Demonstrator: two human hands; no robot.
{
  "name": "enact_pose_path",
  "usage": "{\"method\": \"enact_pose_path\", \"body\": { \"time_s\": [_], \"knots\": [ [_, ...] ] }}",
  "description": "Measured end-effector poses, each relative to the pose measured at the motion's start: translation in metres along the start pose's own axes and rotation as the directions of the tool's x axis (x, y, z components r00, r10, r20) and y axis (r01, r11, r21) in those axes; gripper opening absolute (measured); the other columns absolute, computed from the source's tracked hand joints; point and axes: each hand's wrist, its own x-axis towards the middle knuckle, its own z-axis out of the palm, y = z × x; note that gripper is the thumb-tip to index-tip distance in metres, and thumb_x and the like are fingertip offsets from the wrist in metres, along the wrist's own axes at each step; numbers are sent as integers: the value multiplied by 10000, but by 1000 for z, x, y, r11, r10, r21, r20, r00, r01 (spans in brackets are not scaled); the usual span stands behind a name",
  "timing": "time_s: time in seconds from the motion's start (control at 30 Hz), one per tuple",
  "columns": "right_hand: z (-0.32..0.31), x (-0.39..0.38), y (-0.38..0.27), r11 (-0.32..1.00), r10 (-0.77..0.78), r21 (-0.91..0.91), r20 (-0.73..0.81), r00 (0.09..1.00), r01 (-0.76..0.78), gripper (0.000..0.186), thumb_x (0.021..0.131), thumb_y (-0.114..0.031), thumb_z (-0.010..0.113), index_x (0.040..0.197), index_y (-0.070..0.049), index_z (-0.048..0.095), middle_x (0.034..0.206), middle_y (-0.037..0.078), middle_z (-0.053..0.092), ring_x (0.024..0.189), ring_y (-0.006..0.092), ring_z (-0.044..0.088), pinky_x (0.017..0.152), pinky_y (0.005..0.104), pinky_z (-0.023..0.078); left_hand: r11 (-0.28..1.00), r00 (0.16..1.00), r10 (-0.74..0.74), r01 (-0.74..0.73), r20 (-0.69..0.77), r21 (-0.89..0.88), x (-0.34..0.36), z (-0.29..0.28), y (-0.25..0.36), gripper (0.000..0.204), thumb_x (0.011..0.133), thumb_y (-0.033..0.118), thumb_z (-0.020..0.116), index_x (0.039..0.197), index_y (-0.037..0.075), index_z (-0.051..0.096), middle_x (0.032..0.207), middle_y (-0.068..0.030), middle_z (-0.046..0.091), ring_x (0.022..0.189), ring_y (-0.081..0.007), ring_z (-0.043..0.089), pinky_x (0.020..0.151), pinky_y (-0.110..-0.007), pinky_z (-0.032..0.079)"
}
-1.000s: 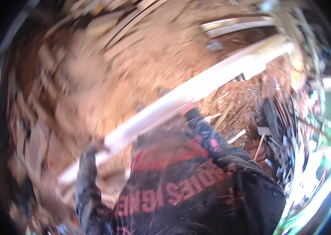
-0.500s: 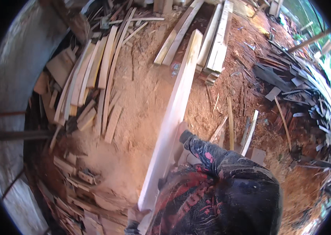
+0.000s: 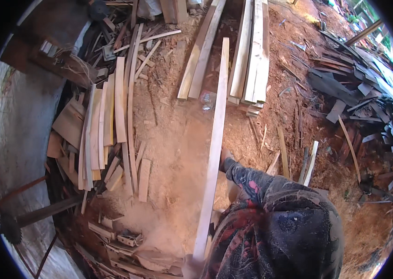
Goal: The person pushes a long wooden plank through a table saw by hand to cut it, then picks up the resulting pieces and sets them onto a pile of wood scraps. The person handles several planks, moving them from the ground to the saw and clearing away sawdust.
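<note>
A long pale wooden board [image 3: 214, 153] stretches from the bottom edge up past the middle of the view, its narrow edge facing up. Partway along it, my right hand [image 3: 225, 156] grips its right side, with some fingers hidden behind the wood. The right sleeve [image 3: 247, 179] is dark and patterned, dusted with sawdust. At the board's near end my left hand [image 3: 192, 267] is closed around the wood, somewhat blurred and cut by the lower edge.
Stacked long boards [image 3: 254, 56] lie at the far middle, more planks [image 3: 99, 125] on the left. Sawdust covers the ground [image 3: 168, 135]. Dark scrap strips [image 3: 345, 93] are heaped at right. Offcuts [image 3: 126, 239] lie at lower left, near a toothed disc [image 3: 10, 229].
The board has turned so its narrow edge shows, and it points more nearly straight ahead. Both hands stay on it. The whole view has shifted, with the surroundings sitting lower.
</note>
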Motion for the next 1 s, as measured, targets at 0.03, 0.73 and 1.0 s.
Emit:
{"method": "enact_pose_path", "body": {
  "time_s": [0.03, 0.73, 1.0],
  "knots": [
    [-52, 15, -4, 916, -255, -285, 128, 958, 282, 427, 968, -488, 439, 1028, -136, 673, 937, 76, 709, 803, 247, 674, 755, 418, 569, 996, 994, 72, -67, 80, -67, 11, -9, 23, 493, 791, 487, 708, 825, 3, 625, 691, -193, 641, 665, -407, 639, 585, -486, 478],
    [-145, 108, -105, 897, 85, 414, 185, 979, -156, 420, 974, -392, 508, 1218, -61, 592, 1106, 100, 625, 988, 242, 598, 862, 419, 490, 978, 940, 191, -156, 282, -140, 66, -99, 163, 466, 848, 434, 704, 937, -20, 646, 756, -190, 629, 687, -318, 635, 594, -429, 489],
    [-142, -44, 67, 441, -116, 632, 744, 658, -638, 540, 957, -494, 489, 1286, -72, 557, 1266, 115, 599, 1152, 282, 561, 1003, 479, 441, 960, 895, 272, -275, 353, -42, 166, -92, 313, 730, 892, 669, 496, 820, -32, 686, 765, -294, 651, 747, -423, 662, 688, -504, 489]
  ]
}}
